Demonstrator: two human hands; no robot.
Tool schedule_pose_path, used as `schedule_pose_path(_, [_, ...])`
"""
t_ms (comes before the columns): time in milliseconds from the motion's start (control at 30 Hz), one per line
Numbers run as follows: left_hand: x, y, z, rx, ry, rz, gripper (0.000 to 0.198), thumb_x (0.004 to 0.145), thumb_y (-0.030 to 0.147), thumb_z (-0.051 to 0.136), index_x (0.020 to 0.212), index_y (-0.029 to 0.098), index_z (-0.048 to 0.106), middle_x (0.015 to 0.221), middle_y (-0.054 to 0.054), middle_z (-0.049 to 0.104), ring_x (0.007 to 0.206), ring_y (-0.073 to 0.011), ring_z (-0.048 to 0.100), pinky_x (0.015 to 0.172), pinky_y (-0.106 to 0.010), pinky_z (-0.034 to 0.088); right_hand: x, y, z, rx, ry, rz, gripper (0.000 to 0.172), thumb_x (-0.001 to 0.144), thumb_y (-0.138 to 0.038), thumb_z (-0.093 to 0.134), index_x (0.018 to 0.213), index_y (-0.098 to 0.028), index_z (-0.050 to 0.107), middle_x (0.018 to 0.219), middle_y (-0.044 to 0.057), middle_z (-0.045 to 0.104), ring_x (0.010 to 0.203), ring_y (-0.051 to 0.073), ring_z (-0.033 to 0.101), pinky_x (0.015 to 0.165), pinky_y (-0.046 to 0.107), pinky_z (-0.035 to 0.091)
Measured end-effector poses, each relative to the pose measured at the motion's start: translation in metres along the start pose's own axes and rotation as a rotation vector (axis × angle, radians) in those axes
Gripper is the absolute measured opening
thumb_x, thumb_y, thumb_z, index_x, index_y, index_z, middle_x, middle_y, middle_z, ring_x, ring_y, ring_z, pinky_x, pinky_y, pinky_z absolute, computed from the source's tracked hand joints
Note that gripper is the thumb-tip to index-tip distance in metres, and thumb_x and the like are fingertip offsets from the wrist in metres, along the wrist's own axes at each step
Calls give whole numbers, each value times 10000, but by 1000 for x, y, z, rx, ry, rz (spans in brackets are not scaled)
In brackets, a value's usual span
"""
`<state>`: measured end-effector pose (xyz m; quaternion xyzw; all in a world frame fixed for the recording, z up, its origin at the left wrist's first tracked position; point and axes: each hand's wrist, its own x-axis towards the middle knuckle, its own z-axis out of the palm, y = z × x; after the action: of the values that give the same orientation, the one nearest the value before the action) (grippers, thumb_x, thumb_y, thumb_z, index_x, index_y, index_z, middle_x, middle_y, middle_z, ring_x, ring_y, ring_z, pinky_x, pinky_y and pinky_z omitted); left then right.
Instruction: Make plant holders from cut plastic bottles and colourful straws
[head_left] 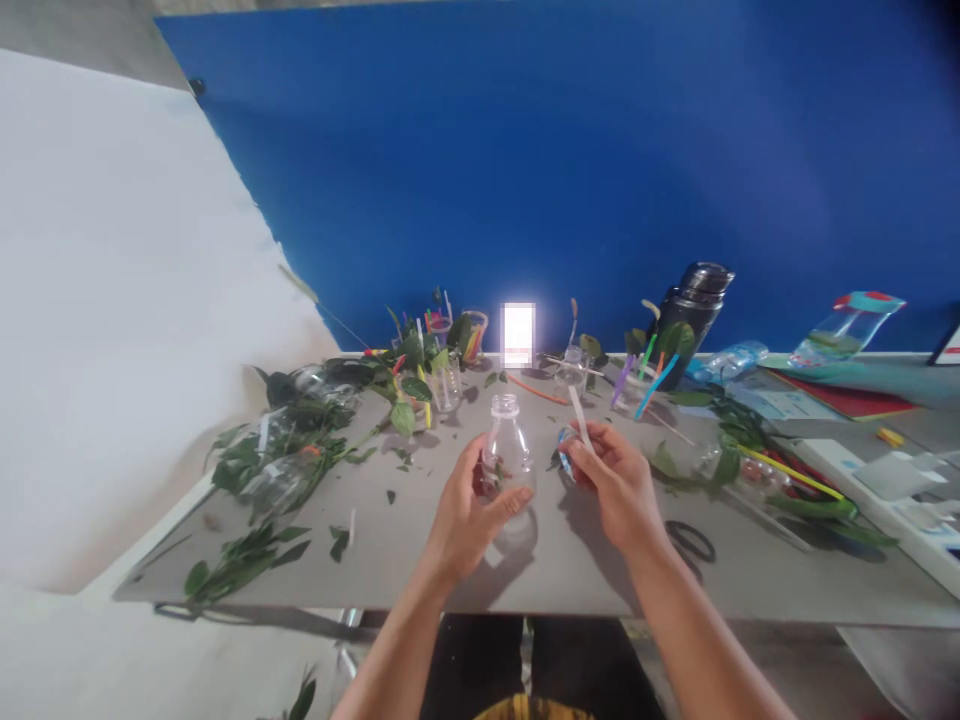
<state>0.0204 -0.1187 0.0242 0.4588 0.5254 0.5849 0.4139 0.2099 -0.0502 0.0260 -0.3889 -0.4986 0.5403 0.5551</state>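
1. Both hands are raised above the grey tabletop (375, 565). The left hand (469, 515) is curled around the lower body of a clear bottle (508, 445), and the right hand (615, 490) pinches a white strip (581, 420) in its fingers, with a small blue-and-clear piece (566, 455) pressed against them.
2. The clear bottle stands upright, neck up, and looks empty. It lies at about 1 o'clock from the left hand, which touches it, and at about 10 o'clock from the right hand, just beside it. The left hand is the nearer.
3. The white strip tilts, its upper end at 11 o'clock from the right fingertips.
4. Farther out at 12 o'clock, a plastic cup (472, 335) holds coloured straws. At 1 o'clock, a glass jar (634, 395) holds purple and blue straws, beside a tilted black vacuum flask (694, 320).
5. At 9 o'clock, clear bottles (281, 480) lie on their sides among green leaves. At 4 o'clock, black scissors (690, 540) lie near the right hand, and at 3 o'clock a yellow straw (787, 475) crosses more leaves.
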Motion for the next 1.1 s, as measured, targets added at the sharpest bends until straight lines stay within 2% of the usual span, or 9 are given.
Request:
schedule_pose_path(133, [-6,4,1,162,43,88,1003,644,374,953,1522,254,484,1052,-47,689,875,-214,663,780,-333,530,4,-4,10,115,-4,-9,558,713,-490,904,1128,-198,673,953,56,752,600,98,529,487,210,393])
schedule_pose_path(367, [-9,3,14,408,149,358,767,656,344,955,1353,279,641,1195,-98,665,1117,-329,640,1000,-478,493,7,-20,20,124,-152,-119,678,678,-498,924,1221,-218,629,997,65,736,799,187,661,640,283,535])
schedule_pose_path(500, [-11,0,12,283,150,382,877,595,366,999,1380,272,621,1238,-113,674,1138,-319,644,1012,-459,504,6,-15,14,183,-42,-164,648,676,-462,932,1205,-241,629,975,41,717,761,161,638,628,269,523])
schedule_pose_path(600, [-10,-2,3,-10,238,331,646,717,420,926,1285,239,677,1236,-113,703,1093,-259,673,956,-377,536,10,-15,4,237,83,-142,633,704,-534,893,1196,-246,619,956,33,704,630,115,554,510,233,436])
schedule_pose_path(700, [-9,-6,-5,-135,332,171,304,852,471,802,968,191,774,875,-59,743,846,-197,682,837,-327,554,15,-16,-1,311,123,-97,676,637,-577,919,1152,-245,633,910,13,685,552,75,455,457,210,360])
schedule_pose_path(767, [-11,-9,-4,-196,276,96,326,890,509,752,893,187,801,803,-53,742,775,-181,668,795,-313,551,16,-15,2,348,127,-72,690,598,-568,943,1126,-244,641,885,-1,672,546,65,436,455,202,348])
schedule_pose_path(900, [-21,-10,15,-250,149,94,317,821,479,835,993,214,847,1126,-81,787,981,-207,698,871,-294,540,13,-13,18,303,130,-50,653,632,-544,934,1116,-233,623,896,4,691,550,65,459,459,199,354])
schedule_pose_path(1000, [-24,-10,28,-313,108,4,347,776,454,876,1018,207,849,1047,-79,808,973,-231,712,844,-308,545,12,-14,27,214,114,-57,634,675,-531,915,1140,-221,615,862,3,694,554,81,484,454,206,353])
schedule_pose_path(1100, [-19,-7,30,-469,152,-86,328,745,466,893,887,177,839,933,-85,815,919,-225,721,862,-328,546,14,-17,26,204,87,-77,642,700,-570,892,1162,-206,635,862,15,698,592,98,531,443,199,343])
